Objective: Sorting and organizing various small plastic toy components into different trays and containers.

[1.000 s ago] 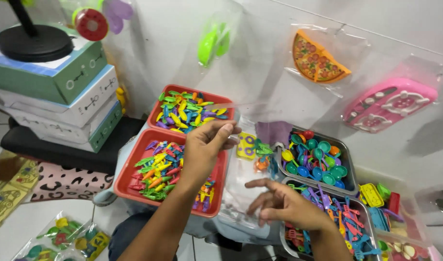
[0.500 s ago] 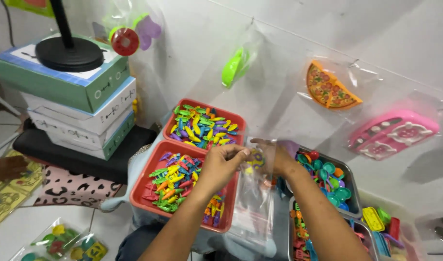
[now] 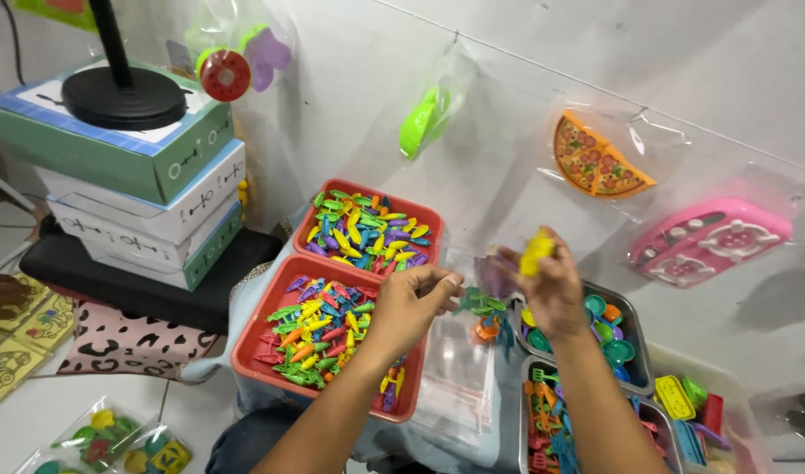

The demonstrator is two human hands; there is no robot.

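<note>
Right hand (image 3: 552,285) grips yellow toy (image 3: 536,252); left hand (image 3: 411,303) pinches clear bag (image 3: 462,373)

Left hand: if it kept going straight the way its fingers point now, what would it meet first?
The left hand points right, at the clear plastic bag it pinches. Past that comes the right hand holding a yellow piece, though depth between them is unclear.

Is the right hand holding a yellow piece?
Yes: the right hand is raised above the metal tray with a small yellow toy piece pinched in its fingers.
</note>
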